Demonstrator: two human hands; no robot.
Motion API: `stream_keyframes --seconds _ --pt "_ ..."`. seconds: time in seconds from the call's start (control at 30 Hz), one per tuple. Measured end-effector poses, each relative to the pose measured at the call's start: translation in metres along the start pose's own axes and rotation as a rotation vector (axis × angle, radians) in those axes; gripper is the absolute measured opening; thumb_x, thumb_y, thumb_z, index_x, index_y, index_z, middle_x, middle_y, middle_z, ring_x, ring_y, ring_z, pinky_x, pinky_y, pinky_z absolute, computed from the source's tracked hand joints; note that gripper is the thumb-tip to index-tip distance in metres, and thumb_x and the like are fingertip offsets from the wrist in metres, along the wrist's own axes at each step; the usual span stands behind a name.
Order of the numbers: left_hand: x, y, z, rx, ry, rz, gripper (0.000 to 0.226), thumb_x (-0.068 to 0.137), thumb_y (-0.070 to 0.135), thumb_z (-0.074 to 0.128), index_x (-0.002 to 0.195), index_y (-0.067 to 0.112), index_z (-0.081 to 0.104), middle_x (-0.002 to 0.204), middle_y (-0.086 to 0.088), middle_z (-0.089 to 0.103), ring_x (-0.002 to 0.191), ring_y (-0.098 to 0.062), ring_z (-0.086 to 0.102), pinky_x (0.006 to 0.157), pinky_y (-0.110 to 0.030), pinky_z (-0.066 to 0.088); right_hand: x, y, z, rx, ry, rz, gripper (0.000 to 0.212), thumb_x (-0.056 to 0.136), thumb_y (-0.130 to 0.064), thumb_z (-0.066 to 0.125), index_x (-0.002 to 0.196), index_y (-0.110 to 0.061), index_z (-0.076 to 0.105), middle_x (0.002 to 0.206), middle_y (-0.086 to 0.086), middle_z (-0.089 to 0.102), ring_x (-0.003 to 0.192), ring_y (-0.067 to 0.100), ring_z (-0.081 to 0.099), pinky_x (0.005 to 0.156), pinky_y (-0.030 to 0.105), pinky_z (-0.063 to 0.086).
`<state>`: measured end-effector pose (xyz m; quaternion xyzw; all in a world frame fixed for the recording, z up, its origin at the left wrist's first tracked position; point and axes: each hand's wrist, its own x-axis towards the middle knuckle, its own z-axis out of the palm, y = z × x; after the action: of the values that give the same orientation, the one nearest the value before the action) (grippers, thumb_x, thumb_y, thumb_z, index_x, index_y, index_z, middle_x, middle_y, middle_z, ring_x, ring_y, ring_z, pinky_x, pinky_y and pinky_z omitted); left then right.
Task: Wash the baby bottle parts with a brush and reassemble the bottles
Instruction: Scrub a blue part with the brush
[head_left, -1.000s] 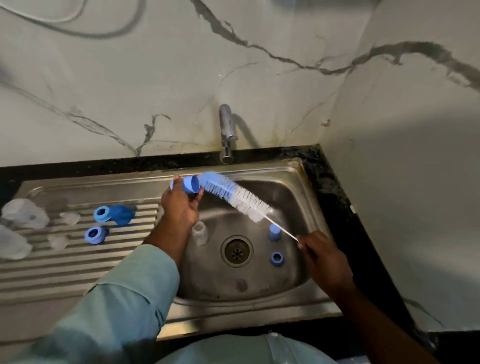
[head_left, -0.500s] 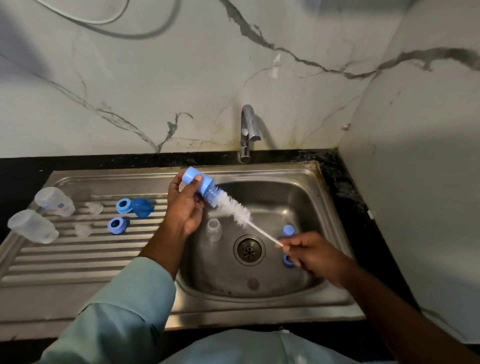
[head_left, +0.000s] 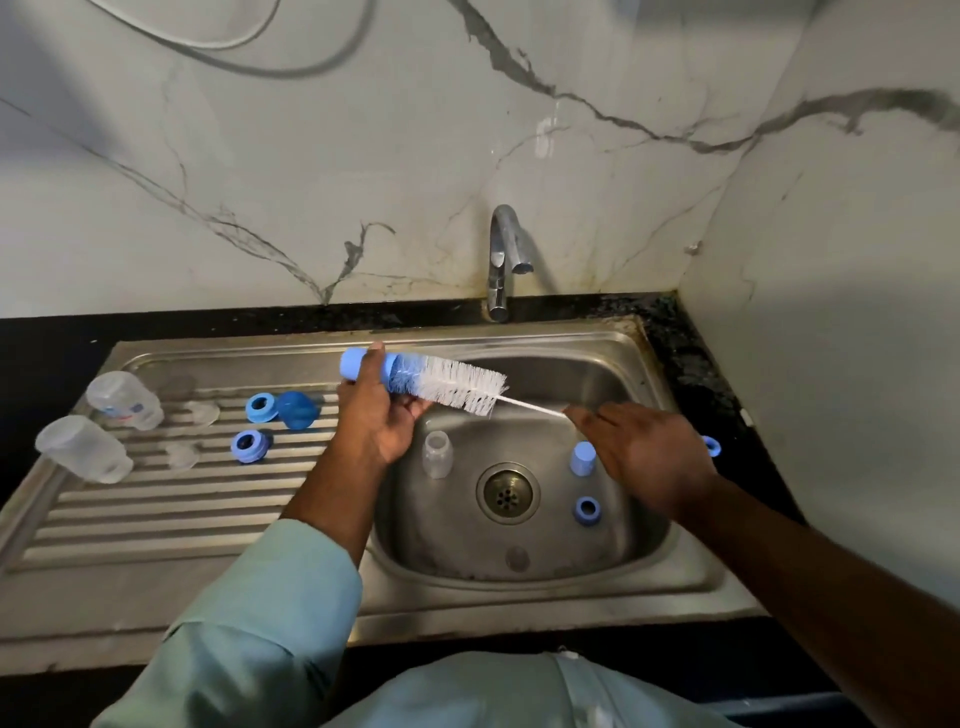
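Observation:
My left hand (head_left: 376, 415) grips a blue bottle cap (head_left: 358, 364) above the sink's left rim. The bottle brush (head_left: 457, 387) has its blue-and-white bristle tip inside the cap, and my right hand (head_left: 644, 452) pinches its thin white handle. In the sink basin (head_left: 613, 374) stand a clear bottle (head_left: 437, 454), a blue cap (head_left: 582, 458) and a blue ring (head_left: 587, 510). On the drainboard (head_left: 156, 525) lie two clear bottles (head_left: 122, 399) (head_left: 83, 448), two clear nipples (head_left: 202, 413) (head_left: 182, 454), two blue rings (head_left: 261, 407) (head_left: 249, 446) and a blue cap (head_left: 297, 410).
A chrome tap (head_left: 503, 260) rises behind the basin, with the drain (head_left: 508, 492) below it. Marble walls close the back and right sides. A blue ring (head_left: 710, 446) sits on the black counter behind my right hand. A cable (head_left: 291, 65) hangs on the wall.
The brush has slid partly out of the cap, showing more white bristles. My right hand moved right and up along the handle. The cap now lies more level.

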<state>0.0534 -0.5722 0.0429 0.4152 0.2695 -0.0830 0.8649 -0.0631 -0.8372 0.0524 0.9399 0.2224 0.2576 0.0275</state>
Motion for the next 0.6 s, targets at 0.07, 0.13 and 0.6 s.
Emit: stream_keyframes --seconds 0.07,0.13,0.6 --pt "0.002 0.002 -0.003 -0.082 0.069 0.074 0.051 0.091 0.023 0.068 0.135 0.012 0.044 0.126 -0.016 0.061 0.104 -0.03 0.067 0.066 -0.044 0.061 0.003 0.006 0.005 -0.069 -0.024 0.087 0.039 0.082 -0.027 0.044 0.108 -0.016 0.071 0.069 0.002 0.062 0.055 0.024 0.06 0.047 0.026 0.044" --pt "0.005 0.006 -0.008 -0.166 0.154 0.086 0.048 0.09 0.019 0.07 0.13 0.015 0.045 0.125 -0.014 0.06 0.104 -0.029 0.067 0.077 -0.049 0.06 0.001 0.018 0.01 -0.146 -0.027 0.227 0.043 0.083 -0.036 0.042 0.109 -0.017 0.07 0.074 0.003 0.065 0.064 0.027 0.062 0.058 0.031 0.049" --pt "0.009 0.019 -0.016 0.043 -0.014 0.056 0.041 0.093 0.039 0.062 0.125 0.017 0.05 0.11 -0.007 0.065 0.099 -0.026 0.068 0.075 -0.049 0.057 0.001 0.029 -0.003 0.54 -0.251 0.435 0.012 0.09 -0.03 0.062 0.078 -0.029 0.062 0.066 -0.015 0.058 0.064 0.002 0.055 0.06 0.023 0.04"
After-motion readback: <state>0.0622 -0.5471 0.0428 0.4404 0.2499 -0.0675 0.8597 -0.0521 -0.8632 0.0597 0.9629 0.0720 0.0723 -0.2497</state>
